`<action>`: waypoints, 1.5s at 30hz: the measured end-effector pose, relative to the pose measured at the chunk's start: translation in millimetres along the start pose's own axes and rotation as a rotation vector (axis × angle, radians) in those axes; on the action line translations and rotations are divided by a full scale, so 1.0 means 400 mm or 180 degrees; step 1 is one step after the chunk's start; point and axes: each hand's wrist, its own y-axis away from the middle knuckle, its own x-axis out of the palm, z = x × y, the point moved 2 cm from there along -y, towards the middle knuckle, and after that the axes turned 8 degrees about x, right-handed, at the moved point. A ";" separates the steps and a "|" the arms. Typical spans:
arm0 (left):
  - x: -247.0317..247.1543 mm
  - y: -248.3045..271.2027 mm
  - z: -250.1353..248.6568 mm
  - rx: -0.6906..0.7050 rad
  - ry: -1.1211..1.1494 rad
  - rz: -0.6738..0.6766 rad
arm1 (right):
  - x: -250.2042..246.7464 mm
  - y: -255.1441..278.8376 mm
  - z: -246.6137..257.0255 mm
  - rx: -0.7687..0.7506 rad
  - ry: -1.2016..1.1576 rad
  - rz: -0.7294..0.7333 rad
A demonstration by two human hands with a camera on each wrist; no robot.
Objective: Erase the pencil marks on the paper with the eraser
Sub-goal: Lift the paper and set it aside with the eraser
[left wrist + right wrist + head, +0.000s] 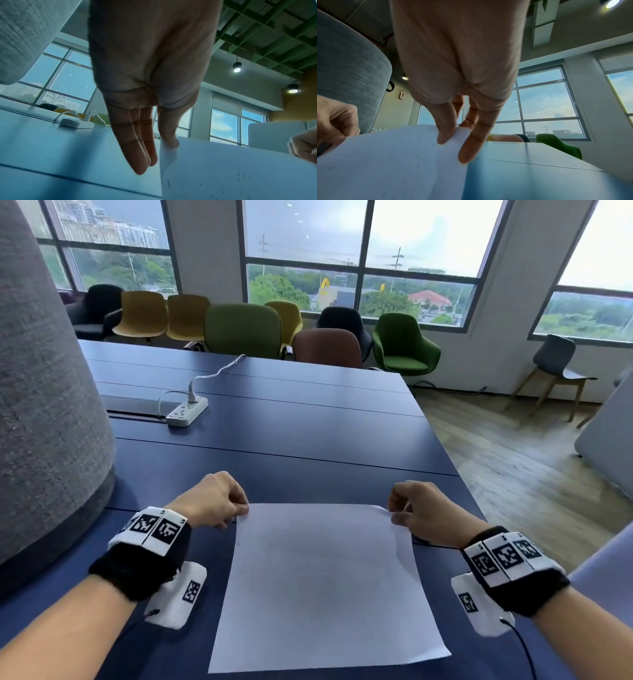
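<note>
A white sheet of paper (325, 583) lies on the dark blue table (291, 446) in front of me, its far edge raised off the surface. Faint pencil specks (240, 175) show near that edge. My left hand (236, 508) pinches the far left corner (169, 147) of the paper between thumb and forefinger. My right hand (397, 513) pinches the far right corner (458, 134) the same way. No eraser is visible in any view.
A white power strip (187, 410) with a plugged cable lies on the table at the far left. A tall grey felt-covered form (41, 388) stands close on my left. Chairs (243, 330) line the far table edge; wooden floor (513, 460) lies beyond the right edge.
</note>
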 end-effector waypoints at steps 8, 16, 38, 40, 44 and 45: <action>-0.134 0.078 -0.076 0.0468 0.0099 -0.0834 | -0.130 0.052 0.036 0.0042 -0.1068 -0.0523; -0.235 0.173 -0.201 0.1064 -0.0042 -0.1424 | -0.237 0.105 0.106 -0.0157 -0.1255 -0.1042; -0.260 0.171 -0.185 0.1083 -0.0103 -0.1581 | -0.232 0.118 0.096 -0.0265 -0.1360 -0.1079; -0.266 0.159 -0.188 0.1098 -0.0109 -0.1554 | -0.222 0.104 0.078 -0.0187 -0.1650 -0.0862; -0.309 0.100 -0.197 0.1086 -0.0100 -0.1593 | -0.184 0.051 -0.034 0.0328 -0.1750 -0.0724; -0.322 0.075 -0.200 0.1052 -0.0089 -0.1579 | -0.163 0.038 -0.064 0.0401 -0.1365 -0.0650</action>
